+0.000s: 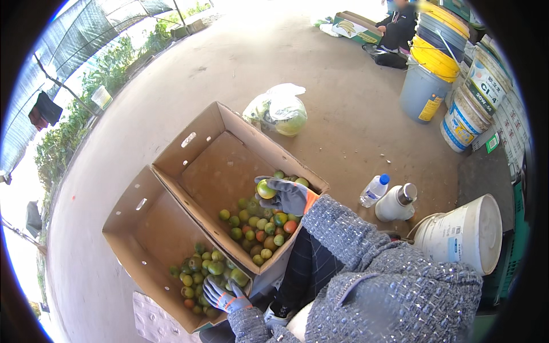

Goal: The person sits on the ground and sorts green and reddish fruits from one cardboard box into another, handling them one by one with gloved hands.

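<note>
My right hand, in a grey work glove with an orange cuff, holds a yellow-green tomato above the right cardboard box. Below it a pile of tomatoes, mostly green with some red, fills the box's near end. My left hand, gloved in the same way, rests with its fingers spread on green tomatoes at the near end of the left cardboard box. Its palm side is hidden. The two boxes stand side by side, touching, before my knees.
A knotted plastic bag of green produce lies beyond the boxes. To the right stand a water bottle, a white flask and a white bucket. Stacked pails rise farther off. A person sits by a banana carton.
</note>
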`<state>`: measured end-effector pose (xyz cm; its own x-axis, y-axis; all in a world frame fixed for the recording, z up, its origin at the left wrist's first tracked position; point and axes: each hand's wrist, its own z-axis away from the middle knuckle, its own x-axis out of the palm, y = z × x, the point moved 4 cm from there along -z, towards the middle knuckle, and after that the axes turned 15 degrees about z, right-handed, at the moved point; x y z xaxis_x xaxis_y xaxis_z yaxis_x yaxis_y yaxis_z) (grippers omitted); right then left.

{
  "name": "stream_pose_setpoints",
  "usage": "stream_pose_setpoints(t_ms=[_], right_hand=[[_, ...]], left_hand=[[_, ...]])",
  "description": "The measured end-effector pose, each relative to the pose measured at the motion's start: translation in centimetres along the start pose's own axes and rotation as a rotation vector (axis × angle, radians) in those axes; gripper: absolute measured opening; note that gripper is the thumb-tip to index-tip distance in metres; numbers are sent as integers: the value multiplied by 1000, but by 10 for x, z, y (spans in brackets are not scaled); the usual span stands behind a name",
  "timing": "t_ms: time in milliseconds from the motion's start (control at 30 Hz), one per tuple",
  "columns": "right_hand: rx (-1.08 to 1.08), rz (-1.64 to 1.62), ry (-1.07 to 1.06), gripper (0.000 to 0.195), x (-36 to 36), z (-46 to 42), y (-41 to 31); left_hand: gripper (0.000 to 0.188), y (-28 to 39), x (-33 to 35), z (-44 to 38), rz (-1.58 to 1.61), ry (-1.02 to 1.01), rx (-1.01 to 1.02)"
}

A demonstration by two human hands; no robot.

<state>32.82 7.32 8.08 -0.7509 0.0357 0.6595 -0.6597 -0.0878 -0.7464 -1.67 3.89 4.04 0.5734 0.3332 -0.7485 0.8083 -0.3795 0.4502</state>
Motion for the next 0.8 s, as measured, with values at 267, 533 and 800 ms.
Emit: stream_pose_setpoints(t_ms=[267,533,800], right_hand=[[121,-19,-245,33,20,28,61],[188,10,-335,47,36,42,91],[-226,-214,108,46,84,18,52]], left_hand=[[68,-6,2,6,-22,45,-14],[65,-8,1,-1,1112,177,-431],[73,77,-62,-95,1242,168,-90]])
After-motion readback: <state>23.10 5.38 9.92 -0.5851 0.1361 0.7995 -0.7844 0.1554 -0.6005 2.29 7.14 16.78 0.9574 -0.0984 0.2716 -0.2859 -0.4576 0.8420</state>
